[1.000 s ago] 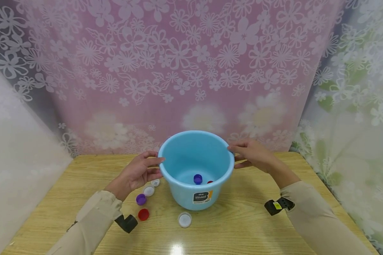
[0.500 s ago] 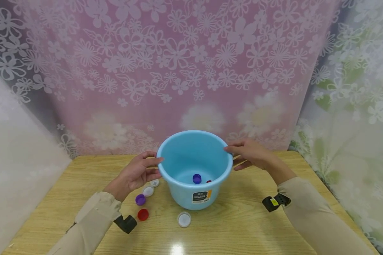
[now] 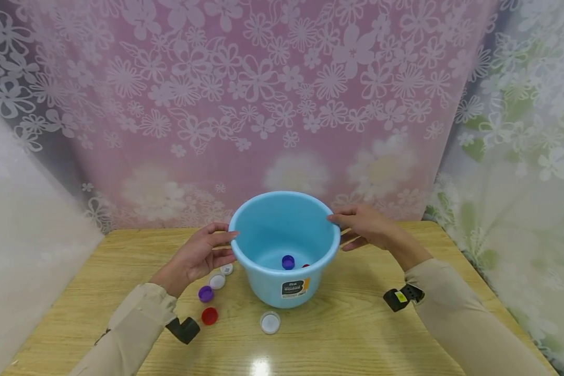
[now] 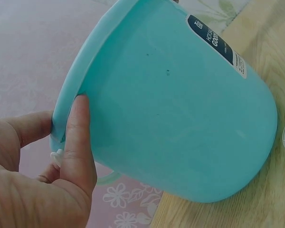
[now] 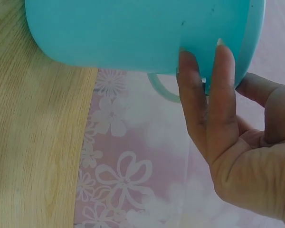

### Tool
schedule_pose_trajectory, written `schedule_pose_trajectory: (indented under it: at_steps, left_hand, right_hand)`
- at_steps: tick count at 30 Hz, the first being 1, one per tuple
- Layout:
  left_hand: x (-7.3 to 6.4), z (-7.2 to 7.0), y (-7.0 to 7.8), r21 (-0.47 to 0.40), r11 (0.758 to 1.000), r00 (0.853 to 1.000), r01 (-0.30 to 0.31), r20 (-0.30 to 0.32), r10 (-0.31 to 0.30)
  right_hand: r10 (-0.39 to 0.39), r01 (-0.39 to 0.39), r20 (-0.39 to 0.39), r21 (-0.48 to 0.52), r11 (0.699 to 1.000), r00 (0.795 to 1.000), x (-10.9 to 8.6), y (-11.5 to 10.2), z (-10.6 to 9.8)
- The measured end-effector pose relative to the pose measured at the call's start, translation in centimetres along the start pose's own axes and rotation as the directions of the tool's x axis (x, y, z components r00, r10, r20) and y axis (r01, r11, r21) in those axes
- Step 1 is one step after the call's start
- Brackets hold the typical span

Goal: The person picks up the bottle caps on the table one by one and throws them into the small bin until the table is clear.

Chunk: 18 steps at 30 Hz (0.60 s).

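Note:
A light blue plastic bucket (image 3: 282, 287) stands upright on the wooden table, a dark label on its front. My left hand (image 3: 201, 254) grips the rim on the left side, thumb over the edge and fingers beneath it outside; the left wrist view shows this hand (image 4: 61, 156) pinching the lip. On the opposite side my right hand (image 3: 368, 228) holds the rim the same way. Its fingers (image 5: 221, 95) lie against the outer wall in the right wrist view. Inside the bucket lie a purple bottle cap (image 3: 288, 262) and a partly hidden red cap (image 3: 305, 266).
Left of the bucket, several caps lie in a row: two white ones, a purple cap (image 3: 206, 294) and a red cap (image 3: 210, 316). A white cap (image 3: 270, 323) lies in front. Behind the table (image 3: 352, 334) hangs a pink floral curtain (image 3: 263, 104).
Bucket and both hands appear slightly further left in the head view, but the caps and curtain shift similarly. Both hands keep their hold on the rim.

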<state>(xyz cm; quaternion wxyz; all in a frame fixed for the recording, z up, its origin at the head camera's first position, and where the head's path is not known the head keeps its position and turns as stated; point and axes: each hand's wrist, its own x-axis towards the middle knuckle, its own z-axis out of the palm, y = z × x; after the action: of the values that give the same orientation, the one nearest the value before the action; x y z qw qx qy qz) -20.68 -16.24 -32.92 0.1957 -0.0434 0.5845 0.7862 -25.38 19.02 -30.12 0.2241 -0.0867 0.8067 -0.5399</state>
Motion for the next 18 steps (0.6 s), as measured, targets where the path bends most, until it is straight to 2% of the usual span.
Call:
schedule_pose_trajectory:
  at_steps: [4, 7, 10, 15, 18]
  left_hand:
    - [0.0, -0.2, -0.1, 0.025, 1.000, 1.000, 0.006, -0.004, -0.005]
    - [0.0, -0.4, -0.3, 0.084, 0.996, 1.000, -0.003, -0.026, 0.005]
    - [-0.1, -0.5, -0.5, 0.164, 0.986, 0.997, -0.033, -0.063, 0.044]
    - [-0.4, -0.4, -1.0, 0.296, 0.951, 0.980, -0.089, -0.147, 0.137]
    - [-0.5, -0.5, -1.3, 0.320, 0.943, 0.964, -0.092, -0.210, 0.165]
  right_hand:
    - [0.009, -0.009, -0.010, 0.004, 1.000, 1.000, 0.0, 0.0, 0.1]
    - [0.021, -0.021, -0.008, 0.022, 1.000, 1.000, 0.1, 0.1, 0.2]
    - [0.028, -0.028, -0.005, 0.033, 0.999, 1.000, 0.1, 0.1, 0.3]
    - [0.033, -0.032, -0.001, 0.047, 0.998, 0.999, 0.1, 0.2, 0.3]
    - [0.031, -0.031, -0.001, 0.053, 0.998, 1.000, 0.0, 0.2, 0.3]
